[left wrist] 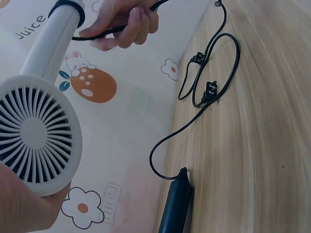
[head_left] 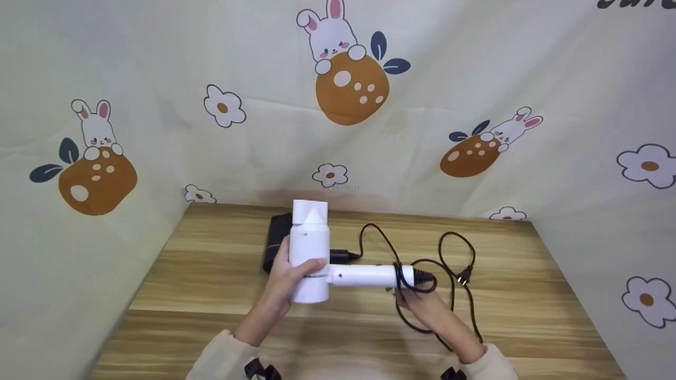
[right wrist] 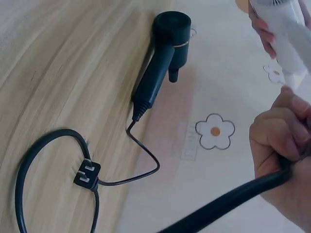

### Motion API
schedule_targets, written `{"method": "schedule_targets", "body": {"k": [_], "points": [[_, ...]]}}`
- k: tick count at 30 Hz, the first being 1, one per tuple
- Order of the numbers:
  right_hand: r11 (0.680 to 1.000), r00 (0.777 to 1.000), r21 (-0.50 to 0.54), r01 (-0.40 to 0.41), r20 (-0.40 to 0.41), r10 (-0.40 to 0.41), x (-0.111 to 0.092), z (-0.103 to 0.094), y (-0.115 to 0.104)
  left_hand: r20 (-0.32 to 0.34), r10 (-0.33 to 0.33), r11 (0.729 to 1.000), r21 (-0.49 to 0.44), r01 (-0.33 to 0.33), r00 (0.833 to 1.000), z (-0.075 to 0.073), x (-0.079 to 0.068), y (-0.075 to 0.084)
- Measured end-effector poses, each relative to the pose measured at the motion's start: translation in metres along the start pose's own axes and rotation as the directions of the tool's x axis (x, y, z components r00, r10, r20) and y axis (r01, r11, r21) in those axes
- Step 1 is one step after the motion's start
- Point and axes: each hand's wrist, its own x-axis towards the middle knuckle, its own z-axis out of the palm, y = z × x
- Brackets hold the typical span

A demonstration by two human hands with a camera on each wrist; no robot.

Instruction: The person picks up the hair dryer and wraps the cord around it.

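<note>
My left hand (head_left: 281,281) grips the barrel of a white hair dryer (head_left: 310,243), thumb across its front. The dryer is raised above the table, its nozzle pointing away and its handle to the right. In the left wrist view, its round slotted vent (left wrist: 34,138) faces the camera. A black cord (right wrist: 223,199) loops around the handle's end. My right hand (right wrist: 286,141) holds that cord with curled fingers, just below the handle's end. Part of this hand is hidden behind the handle in the head view.
A black hair dryer (right wrist: 158,80) lies at the back of the wooden table (head_left: 211,338), partly behind the white one. Its thin cord and a two-pin plug (head_left: 465,275) lie to the right. A patterned cloth (head_left: 253,153) hangs around the table's back and sides.
</note>
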Motion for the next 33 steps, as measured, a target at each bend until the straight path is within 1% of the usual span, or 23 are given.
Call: {"method": "schedule_targets", "body": {"k": [1,2,3,4,5,6,8,10,11,14,16,19,21,26,27,30,33], "points": [[0.999,1.000,-0.031,0.027,-0.003,-0.027,0.000,0.003,0.000,-0.023,-0.002,1.000,0.005,0.002,1.000,0.000,0.000,0.000],[0.995,0.998,-0.086,0.054,-0.012,-0.055,0.001,0.005,-0.001,-0.046,-0.007,1.000,0.012,0.007,0.999,0.001,0.000,0.001],[0.983,0.995,-0.162,0.088,-0.024,-0.093,0.001,0.007,-0.001,-0.065,-0.011,1.000,0.019,0.012,0.998,0.001,0.000,0.001],[0.960,0.990,-0.251,0.122,-0.036,-0.135,0.001,0.009,-0.002,-0.082,-0.016,1.000,0.023,0.018,0.996,0.001,0.000,0.002],[0.930,0.984,-0.337,0.145,-0.045,-0.170,0.001,0.011,-0.003,-0.096,-0.021,0.999,0.028,0.024,0.995,0.002,0.000,0.002],[0.901,0.980,-0.405,0.153,-0.055,-0.192,0.001,0.013,-0.004,-0.108,-0.030,0.999,0.030,0.033,0.994,0.002,0.000,0.002],[0.854,0.976,-0.499,0.150,-0.063,-0.208,-0.001,0.016,-0.006,-0.129,-0.044,0.998,0.039,0.049,0.991,0.002,-0.001,0.001],[0.811,0.973,-0.565,0.149,-0.062,-0.222,-0.003,0.019,-0.009,-0.142,-0.047,0.997,0.047,0.055,0.989,0.003,-0.001,0.000],[0.800,0.973,-0.581,0.147,-0.060,-0.223,-0.004,0.021,-0.010,-0.149,-0.043,0.997,0.050,0.051,0.988,0.003,-0.001,0.000],[0.781,0.974,-0.608,0.143,-0.055,-0.221,-0.007,0.024,-0.013,-0.174,-0.006,0.998,0.060,0.016,0.985,0.004,0.001,0.000],[0.776,0.975,-0.615,0.141,-0.050,-0.217,-0.009,0.025,-0.014,-0.190,0.022,0.998,0.065,-0.010,0.981,0.003,0.003,0.000],[0.775,0.978,-0.616,0.139,-0.039,-0.206,-0.012,0.025,-0.016,-0.208,0.044,0.996,0.080,-0.028,0.977,0.002,0.005,0.000],[0.777,0.977,-0.613,0.148,-0.032,-0.211,-0.014,0.024,-0.017,-0.204,0.066,0.993,0.109,-0.045,0.977,0.002,0.004,0.000],[0.758,0.971,-0.620,0.206,0.031,-0.238,-0.017,0.024,-0.021,-0.191,0.147,0.976,0.186,-0.111,0.971,0.000,0.005,-0.002],[0.750,0.969,-0.624,0.217,0.044,-0.243,-0.018,0.024,-0.022,-0.190,0.153,0.973,0.201,-0.114,0.970,0.000,0.005,-0.003],[0.712,0.964,-0.663,0.232,0.058,-0.260,-0.022,0.022,-0.026,-0.183,0.170,0.963,0.241,-0.123,0.968,-0.002,0.004,-0.005],[0.651,0.955,-0.720,0.240,0.057,-0.290,-0.026,0.017,-0.031,-0.171,0.206,0.940,0.309,-0.146,0.964,-0.003,0.004,-0.007]]}}
